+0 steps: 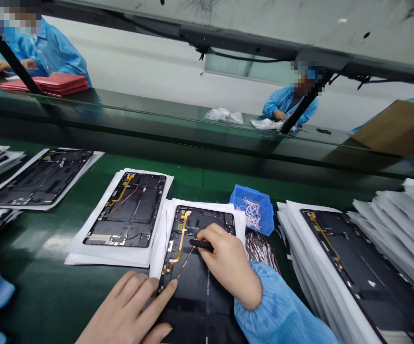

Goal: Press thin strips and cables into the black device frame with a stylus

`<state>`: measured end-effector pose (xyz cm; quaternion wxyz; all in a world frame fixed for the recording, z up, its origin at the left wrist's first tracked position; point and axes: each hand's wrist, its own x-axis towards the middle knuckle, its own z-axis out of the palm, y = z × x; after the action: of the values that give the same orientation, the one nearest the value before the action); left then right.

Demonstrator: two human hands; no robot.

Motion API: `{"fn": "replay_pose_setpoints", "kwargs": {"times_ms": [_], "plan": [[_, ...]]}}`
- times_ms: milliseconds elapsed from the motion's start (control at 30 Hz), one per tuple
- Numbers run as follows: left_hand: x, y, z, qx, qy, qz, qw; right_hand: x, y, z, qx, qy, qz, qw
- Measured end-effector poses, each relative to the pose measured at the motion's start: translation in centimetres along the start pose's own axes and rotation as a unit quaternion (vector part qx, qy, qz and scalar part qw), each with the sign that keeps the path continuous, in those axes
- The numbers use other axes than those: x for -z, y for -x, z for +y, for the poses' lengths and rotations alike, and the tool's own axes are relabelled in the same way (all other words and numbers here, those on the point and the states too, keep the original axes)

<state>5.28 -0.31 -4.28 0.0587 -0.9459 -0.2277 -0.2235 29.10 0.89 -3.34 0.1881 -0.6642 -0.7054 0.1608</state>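
Green bench (pixel 45 282), hands (pixel 224 260) over panel (pixel 196 286) — bottom cropped

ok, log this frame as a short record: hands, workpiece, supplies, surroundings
left hand: fingers at the lower end of a thin strip
right hand: holds a small black tool near the strip's upper end; tool type unclear
workpiece: black panel with an amber flex cable, on white sheets
supplies: blue bin of pale strips; dark strips beside it
left side: similar panel on white sheets
right side: white stack with another panel on top
background: co-workers in blue at a far bench
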Motion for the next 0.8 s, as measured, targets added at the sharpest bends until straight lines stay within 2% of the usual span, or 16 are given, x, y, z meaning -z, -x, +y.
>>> {"fn": "replay_pose_setpoints", "kwargs": {"times_ms": [200, 333, 367, 433, 500, 567, 667, 800], "plan": [[-0.4, 0.6, 0.2, 0.008, 0.007, -0.003, 1.0, -0.2, 0.1, -0.1, 0.013, 0.048, -0.009, 0.999], [-0.8, 1.2, 0.4, 0.03, 0.018, -0.009, 0.999, -0.2, 0.8, -0.2, 0.023, 0.111, 0.044, 0.993], [-0.7, 1.3, 0.4, 0.036, 0.022, -0.012, 0.999, -0.2, 1.1, -0.2, 0.041, 0.125, 0.043, 0.99], [-0.6, 1.5, 0.5, 0.062, 0.031, -0.01, 0.998, 0.0, 1.9, -0.4, 0.107, 0.155, 0.001, 0.982], [-0.6, 1.9, 0.9, 0.106, 0.042, 0.004, 0.993, 0.2, 2.7, -0.5, 0.179, 0.191, -0.06, 0.963], [-0.9, 2.3, 1.5, 0.164, 0.073, 0.012, 0.984, 0.2, 3.4, -0.5, 0.222, 0.223, -0.092, 0.945], [-1.6, 3.0, 2.4, 0.234, 0.156, 0.012, 0.96, 0.2, 4.2, -0.6, 0.252, 0.245, -0.098, 0.931], [-2.3, 3.4, 3.0, 0.259, 0.197, 0.024, 0.945, 0.1, 4.5, -1.2, 0.293, 0.244, -0.098, 0.92]]}}
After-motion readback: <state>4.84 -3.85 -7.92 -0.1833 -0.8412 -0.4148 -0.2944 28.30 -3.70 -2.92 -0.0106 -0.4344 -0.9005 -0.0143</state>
